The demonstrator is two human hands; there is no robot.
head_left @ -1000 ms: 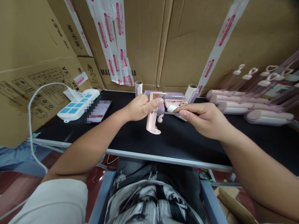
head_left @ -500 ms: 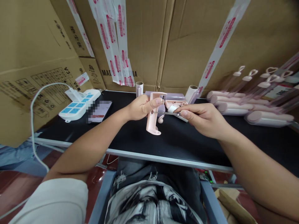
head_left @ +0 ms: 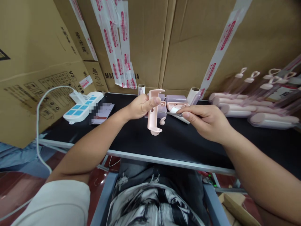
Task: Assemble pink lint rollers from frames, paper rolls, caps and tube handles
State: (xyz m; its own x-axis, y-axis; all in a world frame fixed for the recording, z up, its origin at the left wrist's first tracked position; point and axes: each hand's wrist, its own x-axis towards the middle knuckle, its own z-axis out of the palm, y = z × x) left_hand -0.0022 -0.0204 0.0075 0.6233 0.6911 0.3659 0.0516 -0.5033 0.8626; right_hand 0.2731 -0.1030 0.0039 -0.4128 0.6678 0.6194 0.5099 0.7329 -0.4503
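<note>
My left hand [head_left: 141, 107] is closed on a pale pink, C-shaped plastic holder [head_left: 153, 121], held upright above the table with the thumb across its upper part. A small hole shows in the holder's inner face. My right hand [head_left: 207, 121] pinches a thin metal tool [head_left: 170, 113] that points left at the holder; whether its tip touches cannot be made out. Behind the tool lie a pink open shell [head_left: 177, 105] and a white cylindrical piece [head_left: 174, 110], partly hidden by my right fingers. A small pink loop-shaped part [head_left: 162, 121] lies on the table between my hands.
On the black table [head_left: 141, 142] are a power strip [head_left: 82, 108] with a plugged-in white cable, a phone [head_left: 102, 113], two white tubes [head_left: 194, 94] and translucent lavender pieces [head_left: 175, 98]. Several pink cylinders with looped tops [head_left: 240, 110] stand right. Cardboard [head_left: 145, 47] walls the back and left.
The holder has turned more upright and towards me, and its lower end shows more. The tool tip has drawn back a little from the holder's hole. The view has shifted slightly.
</note>
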